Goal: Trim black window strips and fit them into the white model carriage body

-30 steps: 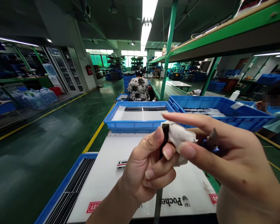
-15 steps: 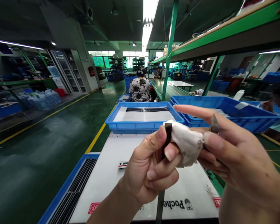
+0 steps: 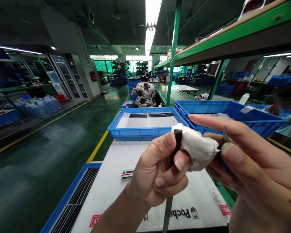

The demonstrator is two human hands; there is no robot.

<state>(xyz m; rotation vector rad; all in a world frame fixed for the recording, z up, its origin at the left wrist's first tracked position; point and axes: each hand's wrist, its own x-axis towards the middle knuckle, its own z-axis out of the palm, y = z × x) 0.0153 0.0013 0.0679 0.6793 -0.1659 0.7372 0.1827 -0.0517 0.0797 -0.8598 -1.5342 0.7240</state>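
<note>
- White putty-like lump (image 3: 199, 147): raised above the white board (image 3: 116, 194), against a dark flat strip (image 3: 177, 137).
- Left hand (image 3: 160, 168): pinching the strip.
- Right hand (image 3: 249, 165): gripping a dark pointed tool (image 3: 225, 136) beside the lump.
- Toy train car (image 3: 126, 173): on the board.

Over the white tabletop (image 3: 128, 152), the left hand (image 3: 163, 171) pinches a dark strip (image 3: 177, 139) against a white, putty-like lump (image 3: 196, 145), the strip's lower end hanging toward the near edge. The right hand (image 3: 247, 161) holds a pointed dark tool (image 3: 225, 136) just beside the lump, though whether its fingers touch the lump is hard to tell. A small train car (image 3: 127, 173) lies toward the left edge, a blue tray (image 3: 140, 132) stands at the far edge, and a blue bin (image 3: 71, 191) of black strips (image 3: 81, 191) runs along the left edge.
</note>
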